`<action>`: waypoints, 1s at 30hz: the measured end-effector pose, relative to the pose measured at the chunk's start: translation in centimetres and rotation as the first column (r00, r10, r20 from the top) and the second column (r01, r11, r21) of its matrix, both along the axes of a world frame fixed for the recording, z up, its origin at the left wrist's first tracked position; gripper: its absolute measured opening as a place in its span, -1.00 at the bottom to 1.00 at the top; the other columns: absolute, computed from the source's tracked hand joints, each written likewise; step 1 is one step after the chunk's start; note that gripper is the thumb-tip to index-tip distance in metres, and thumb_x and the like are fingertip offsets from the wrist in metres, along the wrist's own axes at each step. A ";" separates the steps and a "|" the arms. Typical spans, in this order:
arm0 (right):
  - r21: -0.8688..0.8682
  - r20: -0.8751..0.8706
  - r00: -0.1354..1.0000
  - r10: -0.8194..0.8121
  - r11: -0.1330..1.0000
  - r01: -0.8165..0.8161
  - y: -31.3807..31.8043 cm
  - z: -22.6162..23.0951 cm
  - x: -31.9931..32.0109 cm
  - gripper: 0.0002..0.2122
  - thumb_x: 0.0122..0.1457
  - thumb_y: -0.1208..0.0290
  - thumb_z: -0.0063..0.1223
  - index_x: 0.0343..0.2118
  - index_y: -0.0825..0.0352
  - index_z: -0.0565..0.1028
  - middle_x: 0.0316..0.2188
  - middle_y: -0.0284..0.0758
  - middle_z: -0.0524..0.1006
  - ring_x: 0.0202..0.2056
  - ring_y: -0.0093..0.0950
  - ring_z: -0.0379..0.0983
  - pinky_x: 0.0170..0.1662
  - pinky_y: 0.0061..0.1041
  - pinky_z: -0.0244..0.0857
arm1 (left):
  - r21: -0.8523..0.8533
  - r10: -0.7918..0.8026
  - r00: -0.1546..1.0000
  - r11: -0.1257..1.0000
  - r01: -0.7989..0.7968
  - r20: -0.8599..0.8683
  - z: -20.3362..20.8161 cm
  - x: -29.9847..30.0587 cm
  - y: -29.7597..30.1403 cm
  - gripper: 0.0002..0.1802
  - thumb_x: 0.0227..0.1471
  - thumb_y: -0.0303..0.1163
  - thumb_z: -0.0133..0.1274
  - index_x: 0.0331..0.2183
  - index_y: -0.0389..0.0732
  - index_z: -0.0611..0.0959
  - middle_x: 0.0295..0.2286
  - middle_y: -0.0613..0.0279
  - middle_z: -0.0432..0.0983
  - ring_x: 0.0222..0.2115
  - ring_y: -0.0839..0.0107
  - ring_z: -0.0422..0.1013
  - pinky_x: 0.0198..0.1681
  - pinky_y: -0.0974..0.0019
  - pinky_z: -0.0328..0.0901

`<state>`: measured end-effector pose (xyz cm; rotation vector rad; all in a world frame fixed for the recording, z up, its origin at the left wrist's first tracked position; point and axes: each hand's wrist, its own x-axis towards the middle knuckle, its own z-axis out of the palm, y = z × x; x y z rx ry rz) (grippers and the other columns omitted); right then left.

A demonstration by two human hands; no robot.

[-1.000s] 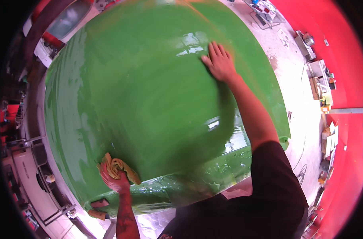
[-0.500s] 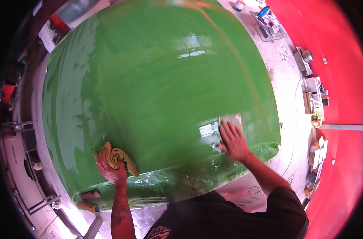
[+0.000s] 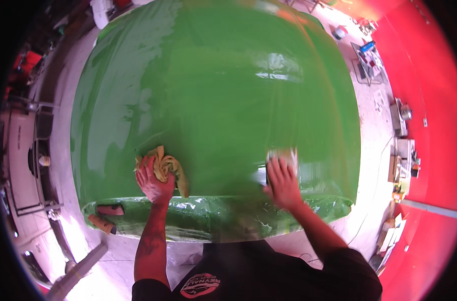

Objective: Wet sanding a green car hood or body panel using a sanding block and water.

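Observation:
A large glossy green car panel [image 3: 218,110], wet and streaked in places, spreads out before me. My left hand [image 3: 154,183] rests on it near its front edge, fingers closed over a crumpled yellow cloth [image 3: 164,165]. To the right, my right hand [image 3: 282,180] lies over a pale rectangular pad [image 3: 288,154], pressing it against the green surface. The pad is smeared by motion and partly covered by my fingers, so its exact kind cannot be told.
A pinkish block [image 3: 110,209] and a tan block [image 3: 102,223] lie at the panel's front left corner. Clear plastic film [image 3: 258,220] covers its front. A small stand [image 3: 369,62] and boxes [image 3: 404,150] line the red wall at right. A grey bar [image 3: 80,268] projects at lower left.
My right hand has slid the pad leftward over the panel. My left hand and the cloth stay in about the same place on it. The whole view has shifted.

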<state>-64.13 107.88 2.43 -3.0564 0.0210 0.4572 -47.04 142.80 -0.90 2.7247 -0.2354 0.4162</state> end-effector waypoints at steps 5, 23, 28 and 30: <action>0.030 -0.006 0.996 0.090 0.996 -0.090 0.6 0.2 1.3 -0.27 0.22 -0.15 -0.28 0.30 0.32 0.02 0.33 -0.15 0.00 0.33 -0.15 -0.12 0.32 -0.09 -0.23 | -0.018 0.021 0.999 1.000 -0.022 -0.041 0.3 -0.4 0.0 -0.24 -0.33 -0.25 0.20 0.03 0.02 0.40 0.04 0.20 0.29 0.15 0.00 0.15 0.23 -0.13 -0.01; 0.965 -0.250 0.963 0.096 -0.052 0.256 20.2 9.4 18.9 -0.44 0.27 -0.08 -0.18 0.16 0.27 0.31 0.13 -0.09 0.32 0.18 -0.24 0.22 0.23 -0.32 0.06 | -0.954 -0.419 0.857 0.117 -0.277 -0.301 9.0 0.1 5.7 -0.50 0.01 -0.24 0.23 -0.11 -0.40 0.52 -0.23 0.17 0.53 -0.23 0.37 0.48 -0.04 0.34 0.32; 0.389 0.266 0.961 0.077 0.903 -0.180 25.1 5.2 16.8 -0.21 -0.02 -0.20 0.13 0.24 0.09 0.20 0.25 -0.10 0.14 0.22 -0.06 0.12 0.12 0.19 0.07 | -0.873 -0.147 0.879 -0.122 -0.471 -0.454 8.4 -0.7 12.2 -0.57 0.03 -0.35 0.16 -0.07 -0.29 0.49 -0.21 0.17 0.52 -0.22 0.37 0.48 -0.08 0.27 0.35; 0.244 0.298 0.938 0.179 0.935 -0.256 26.0 3.3 15.4 -0.24 -0.04 -0.20 0.15 0.20 0.07 0.24 0.22 -0.11 0.15 0.20 -0.02 0.12 0.08 0.21 0.09 | -0.853 -0.232 0.891 -0.275 -0.444 -0.390 8.6 -0.3 13.0 -0.55 0.02 -0.35 0.17 -0.05 -0.28 0.48 -0.21 0.17 0.51 -0.20 0.37 0.47 -0.08 0.26 0.36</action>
